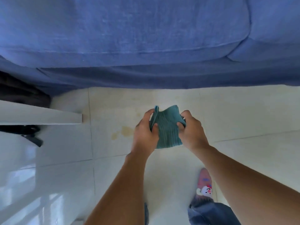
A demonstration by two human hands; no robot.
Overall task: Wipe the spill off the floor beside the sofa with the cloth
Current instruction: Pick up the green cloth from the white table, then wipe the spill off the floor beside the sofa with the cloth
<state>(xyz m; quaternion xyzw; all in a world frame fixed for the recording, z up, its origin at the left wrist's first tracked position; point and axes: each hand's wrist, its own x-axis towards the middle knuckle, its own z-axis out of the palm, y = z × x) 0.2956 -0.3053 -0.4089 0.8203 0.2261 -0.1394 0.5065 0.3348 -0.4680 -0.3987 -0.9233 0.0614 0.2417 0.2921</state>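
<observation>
step: I'm readying the cloth [167, 127], not yet wiping | grip: left hand [144, 132] and right hand [191, 129] both clutch it, held above the floor [235, 114] | spill [123, 132]: just left of hands, beside sofa [146, 38] | next: lower cloth onto stain

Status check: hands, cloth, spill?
Left hand and right hand both gripping teal cloth, held above floor. Yellowish spill unwiped, left of hands. Path clear.

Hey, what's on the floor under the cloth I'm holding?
A yellowish spill stains the floor tile left of the teal cloth. Whether it continues beneath the cloth and hands is hidden.
</observation>
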